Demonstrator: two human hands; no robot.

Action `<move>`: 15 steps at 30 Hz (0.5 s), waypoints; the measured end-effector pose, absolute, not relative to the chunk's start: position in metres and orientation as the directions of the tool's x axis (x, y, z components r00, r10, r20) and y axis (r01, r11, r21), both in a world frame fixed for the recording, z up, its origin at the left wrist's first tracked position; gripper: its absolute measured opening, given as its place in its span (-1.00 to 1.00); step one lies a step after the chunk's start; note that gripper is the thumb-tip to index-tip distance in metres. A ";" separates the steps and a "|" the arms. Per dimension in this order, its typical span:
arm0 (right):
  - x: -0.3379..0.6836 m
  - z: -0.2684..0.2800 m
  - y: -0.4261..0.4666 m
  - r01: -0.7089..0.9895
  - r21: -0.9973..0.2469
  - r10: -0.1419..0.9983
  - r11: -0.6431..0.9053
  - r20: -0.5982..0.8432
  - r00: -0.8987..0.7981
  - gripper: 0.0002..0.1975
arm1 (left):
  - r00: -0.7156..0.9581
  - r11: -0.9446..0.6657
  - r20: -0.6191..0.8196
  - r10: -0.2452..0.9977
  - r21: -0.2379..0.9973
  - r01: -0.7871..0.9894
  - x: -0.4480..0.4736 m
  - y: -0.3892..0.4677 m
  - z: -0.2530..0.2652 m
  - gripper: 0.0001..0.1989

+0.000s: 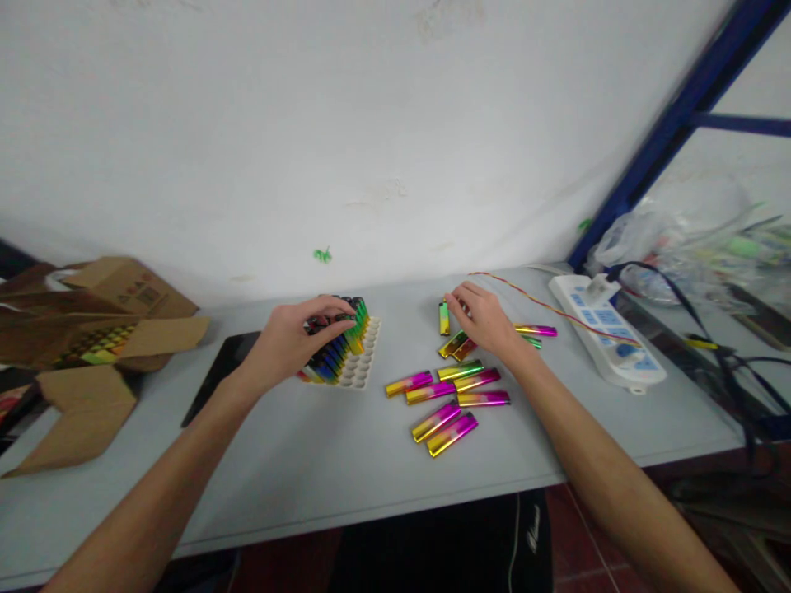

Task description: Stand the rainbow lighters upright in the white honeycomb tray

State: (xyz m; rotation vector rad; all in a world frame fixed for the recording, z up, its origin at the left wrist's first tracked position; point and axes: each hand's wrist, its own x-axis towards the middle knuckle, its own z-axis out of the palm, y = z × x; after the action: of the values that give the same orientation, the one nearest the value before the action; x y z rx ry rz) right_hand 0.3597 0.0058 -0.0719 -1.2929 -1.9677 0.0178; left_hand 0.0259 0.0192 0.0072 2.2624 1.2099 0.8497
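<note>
Shiny pink-and-gold lighters are scattered toward the desk's front edge. Farther back, a yellow-green lighter is pinched over the white tray by the left hand. Near the back edge, a green lighter is touched by the right hand, fingers bent; whether it is gripped cannot be told.

White power strip on the grey table, pale plug seated in it, red-and-yellow wire lying across it, blue metal frame, clear plastic bags, flat black slab, white wall bearing green marks.
</note>
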 end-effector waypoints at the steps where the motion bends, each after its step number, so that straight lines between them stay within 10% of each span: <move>1: 0.360 -0.072 0.005 0.777 -0.400 0.789 0.486 0.583 -0.193 -0.59 | 0.472 -0.556 0.303 0.828 0.550 0.623 0.024 0.021 0.006 -0.63; 15: 0.359 -0.072 0.005 0.778 -0.396 0.792 0.488 0.577 -0.202 -0.58 | 0.689 -0.753 0.306 0.657 0.306 0.583 0.018 0.035 -0.010 -0.68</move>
State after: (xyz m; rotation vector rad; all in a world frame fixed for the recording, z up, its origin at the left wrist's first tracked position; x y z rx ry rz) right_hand 0.3593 0.0052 -0.0719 -1.2939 -1.9821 0.0228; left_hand 0.0185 0.0354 -0.0098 2.7146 1.0069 0.5986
